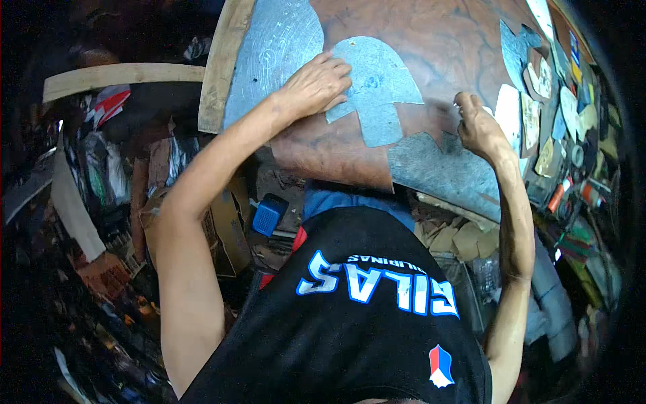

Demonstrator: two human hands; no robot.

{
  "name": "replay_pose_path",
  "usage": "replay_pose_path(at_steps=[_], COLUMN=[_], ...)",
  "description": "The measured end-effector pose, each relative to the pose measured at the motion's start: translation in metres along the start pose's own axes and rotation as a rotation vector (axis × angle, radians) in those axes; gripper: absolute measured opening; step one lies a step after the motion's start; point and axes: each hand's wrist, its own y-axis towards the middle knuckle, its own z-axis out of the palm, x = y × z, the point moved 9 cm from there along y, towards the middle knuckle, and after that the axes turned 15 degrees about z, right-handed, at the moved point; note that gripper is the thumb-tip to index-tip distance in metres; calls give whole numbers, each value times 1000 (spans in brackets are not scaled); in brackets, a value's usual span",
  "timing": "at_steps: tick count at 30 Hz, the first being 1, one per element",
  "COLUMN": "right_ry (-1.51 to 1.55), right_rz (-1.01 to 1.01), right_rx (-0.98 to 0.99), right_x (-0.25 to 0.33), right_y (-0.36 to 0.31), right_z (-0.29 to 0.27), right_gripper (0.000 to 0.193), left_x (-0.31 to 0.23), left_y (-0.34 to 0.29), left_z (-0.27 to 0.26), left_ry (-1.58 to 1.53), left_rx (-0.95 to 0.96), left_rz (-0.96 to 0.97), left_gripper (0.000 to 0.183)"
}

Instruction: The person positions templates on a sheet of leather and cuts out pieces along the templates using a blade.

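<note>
A pale grey template with a rounded top and a narrower lower tab lies flat on a brown marbled sheet, perhaps leather. My left hand rests on the template's left edge, fingers bent and a little apart, thumb separate from them. To the right, my right hand is closed in a pinch just above the brown sheet. Whatever sits in its fingers is too small and dark to tell. Below it, a worn grey surface shows past the cut edge of the brown sheet.
Wooden boards border the work surface at the left. Paper and card pattern pieces crowd its right side, with an orange-ended tube nearby. Under the near edge are a blue plastic object and a cardboard box.
</note>
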Motion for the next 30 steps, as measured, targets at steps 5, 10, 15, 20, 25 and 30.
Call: replay_pose_path(at_steps=[5, 10, 15, 20, 25, 30], right_ry=[247, 517, 493, 394, 416, 364], right_rz=[-224, -1, 277, 263, 345, 302], right_rx=[35, -85, -196, -373, -378, -419], right_x=[118, 216, 232, 244, 247, 251], right_y=[-39, 7, 46, 41, 43, 41], right_z=[15, 21, 56, 50, 50, 48], right_gripper=[40, 36, 42, 50, 47, 38], left_x=[61, 64, 35, 21, 17, 14], left_y=[35, 39, 47, 54, 59, 60], left_z=[26, 50, 55, 56, 59, 65], left_ry=[-535, -780, -888, -959, -1010, -1058], left_rx=[499, 609, 684, 772, 863, 962], left_rz=[-109, -201, -88, -18, 14, 34], left_gripper=[94, 73, 72, 72, 74, 77])
